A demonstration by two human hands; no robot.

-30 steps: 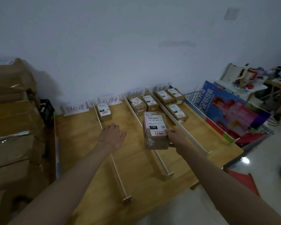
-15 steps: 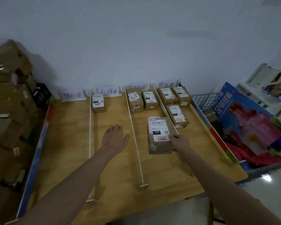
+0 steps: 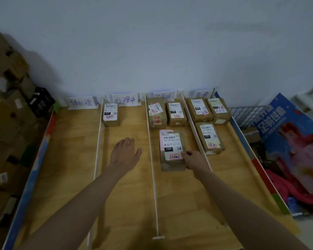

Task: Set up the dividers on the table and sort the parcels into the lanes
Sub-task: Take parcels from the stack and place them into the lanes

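While right hand (image 3: 192,157) grips parcel (image 3: 172,150), left hand (image 3: 125,152) rests flat.

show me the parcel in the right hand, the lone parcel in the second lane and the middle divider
parcel in the right hand (image 3: 171,147), head view, on its white label
lone parcel (image 3: 111,113), head view, on its label
middle divider (image 3: 153,170), head view, mid-length on its top edge

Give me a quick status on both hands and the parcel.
Left hand open, flat in second lane. Right hand fingers grip the parcel at its near right corner, in third lane. Nothing blocking.
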